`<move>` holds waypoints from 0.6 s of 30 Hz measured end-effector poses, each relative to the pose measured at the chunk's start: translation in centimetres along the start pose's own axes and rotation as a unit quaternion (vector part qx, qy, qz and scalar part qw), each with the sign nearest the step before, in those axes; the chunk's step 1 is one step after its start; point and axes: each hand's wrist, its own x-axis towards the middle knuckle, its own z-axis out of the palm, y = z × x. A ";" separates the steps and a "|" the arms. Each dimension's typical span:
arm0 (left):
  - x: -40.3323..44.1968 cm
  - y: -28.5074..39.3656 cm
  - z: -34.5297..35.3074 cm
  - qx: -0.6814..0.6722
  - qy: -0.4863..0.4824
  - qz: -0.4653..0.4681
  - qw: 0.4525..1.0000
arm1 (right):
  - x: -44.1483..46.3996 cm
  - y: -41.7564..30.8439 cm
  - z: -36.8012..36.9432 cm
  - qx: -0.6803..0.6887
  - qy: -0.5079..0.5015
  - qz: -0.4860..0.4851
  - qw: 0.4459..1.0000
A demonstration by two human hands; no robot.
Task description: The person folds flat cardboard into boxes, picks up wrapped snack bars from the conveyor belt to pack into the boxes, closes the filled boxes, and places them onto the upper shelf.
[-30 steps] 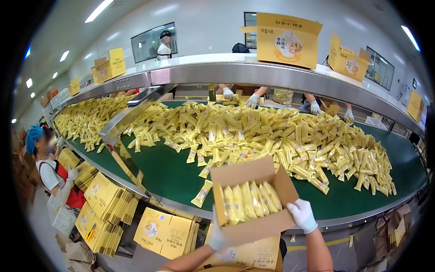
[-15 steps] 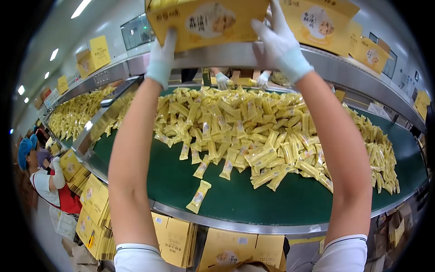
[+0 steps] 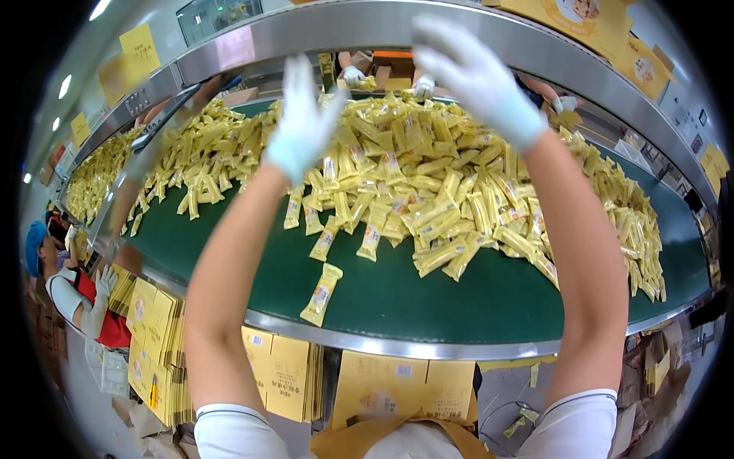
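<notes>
From where I stand, the flattened yellow carton (image 3: pixel 443 382) at the front carries Chinese print that looks like 香酥沙琪玛, plus a white barcode label (image 3: pixel 403 371) whose digits I can't read. The carton stack (image 3: pixel 287 375) left of it has similar characters running sideways. The lettering on the loose wrapped bar (image 3: pixel 322 294) is too small to make out.

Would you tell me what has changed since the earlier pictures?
The filled box was lifted from above the belt towards the steel ledge and let go; left hand and right hand are now open and empty. Where it rests is unclear. The packet heap and flat cartons look unchanged.
</notes>
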 end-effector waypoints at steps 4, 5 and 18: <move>-20.5 2.6 -8.3 -0.333 -0.655 0.185 0.652 | -19.8 -7.8 -4.1 0.155 -0.405 0.317 0.843; -24.7 3.3 -10.0 -0.270 -0.813 0.100 0.506 | -26.4 -8.2 -4.5 0.221 -0.436 0.352 0.798; -51.9 11.2 -13.5 -0.116 -0.389 -0.577 0.709 | -61.6 -17.5 6.9 0.189 0.122 0.814 0.536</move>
